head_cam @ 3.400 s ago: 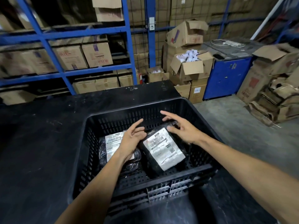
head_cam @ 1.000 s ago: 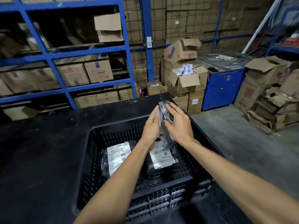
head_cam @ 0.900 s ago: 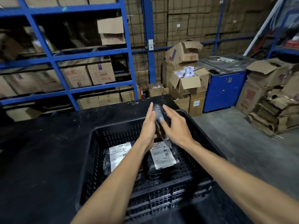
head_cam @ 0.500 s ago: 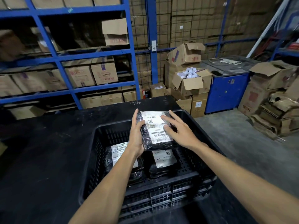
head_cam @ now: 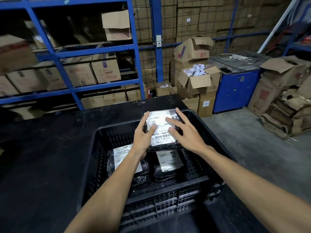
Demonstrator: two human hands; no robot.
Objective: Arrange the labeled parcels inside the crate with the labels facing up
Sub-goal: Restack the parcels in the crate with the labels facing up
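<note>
A black slatted plastic crate (head_cam: 170,197) stands on a black table. Two black-wrapped parcels lie on its floor with white labels up: one at the left (head_cam: 123,156), partly under my left forearm, one at the right (head_cam: 168,161). I hold a third black parcel (head_cam: 161,130) above the crate's far side, its white label turned up. My left hand (head_cam: 144,137) grips its left edge. My right hand (head_cam: 183,133) lies on its right side with fingers spread over the label.
The black table (head_cam: 42,157) extends to the left and far side of the crate. Blue shelving (head_cam: 67,52) with cardboard boxes stands behind it. Stacked cartons (head_cam: 196,81), a blue cabinet (head_cam: 235,89) and flattened boxes (head_cam: 289,111) fill the floor at the right.
A third parcel was lifted on edge between both hands, then turned flat so its label faces up. It has moved slightly toward the crate's far side.
</note>
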